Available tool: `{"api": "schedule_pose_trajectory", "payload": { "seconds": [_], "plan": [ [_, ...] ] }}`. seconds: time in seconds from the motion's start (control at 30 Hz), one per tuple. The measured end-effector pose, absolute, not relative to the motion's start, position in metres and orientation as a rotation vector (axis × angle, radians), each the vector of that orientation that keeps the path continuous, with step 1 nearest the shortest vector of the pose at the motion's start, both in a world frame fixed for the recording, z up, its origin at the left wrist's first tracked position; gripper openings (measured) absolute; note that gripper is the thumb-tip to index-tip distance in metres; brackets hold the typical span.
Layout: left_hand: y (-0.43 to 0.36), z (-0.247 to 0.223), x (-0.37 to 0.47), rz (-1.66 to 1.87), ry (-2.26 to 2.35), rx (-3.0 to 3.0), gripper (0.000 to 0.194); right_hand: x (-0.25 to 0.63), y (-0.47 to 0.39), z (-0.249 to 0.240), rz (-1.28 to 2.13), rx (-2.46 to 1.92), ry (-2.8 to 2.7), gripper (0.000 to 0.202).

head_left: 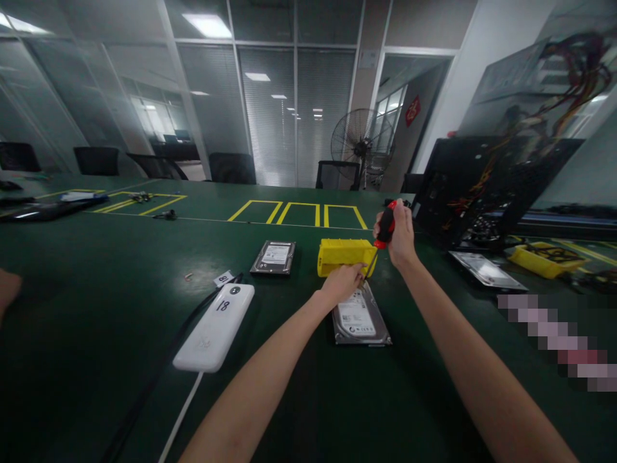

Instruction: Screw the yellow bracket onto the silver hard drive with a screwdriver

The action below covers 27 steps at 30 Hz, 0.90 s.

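A silver hard drive [359, 321] with a white label lies flat on the green table in front of me. My left hand [341, 283] is over its far end, fingers drawn together beside the screwdriver's tip; what they pinch, if anything, is hidden. In my right hand [401, 238] is a screwdriver [385, 226] with a red and black handle, held at a slant with its shaft pointing down to the drive's far edge. Just behind the drive is a yellow plastic bin [337, 249], close to my left fingers.
Another hard drive [274, 257] lies left of the bin, and a third drive [486, 270] is at right. A white power bank [216, 328] with a cable sits front left. An open computer case [482, 186] stands right, near a yellow tray [547, 258]. Another person's hand [8, 289] shows far left.
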<state>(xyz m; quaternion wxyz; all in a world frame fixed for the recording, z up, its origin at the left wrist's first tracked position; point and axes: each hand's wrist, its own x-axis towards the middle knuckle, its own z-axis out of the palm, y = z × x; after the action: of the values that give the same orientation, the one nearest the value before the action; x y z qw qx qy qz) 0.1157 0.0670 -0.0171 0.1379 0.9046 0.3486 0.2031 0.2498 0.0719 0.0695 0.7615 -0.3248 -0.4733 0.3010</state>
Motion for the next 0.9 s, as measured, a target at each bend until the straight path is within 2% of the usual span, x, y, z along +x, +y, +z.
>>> {"api": "schedule_pose_trajectory", "payload": {
  "seconds": [0.7, 0.9],
  "plan": [
    [0.0687, -0.0183, 0.1161, 0.567, 1.004, 2.632, 0.035, 0.2530, 0.0713, 0.0715, 0.678, -0.683, -1.092, 0.046],
    [0.0683, -0.0173, 0.1160, 0.559, 1.014, 2.621, 0.035, 0.2504, 0.0712, 0.0709, 0.643, -0.628, -1.061, 0.036]
  ]
}}
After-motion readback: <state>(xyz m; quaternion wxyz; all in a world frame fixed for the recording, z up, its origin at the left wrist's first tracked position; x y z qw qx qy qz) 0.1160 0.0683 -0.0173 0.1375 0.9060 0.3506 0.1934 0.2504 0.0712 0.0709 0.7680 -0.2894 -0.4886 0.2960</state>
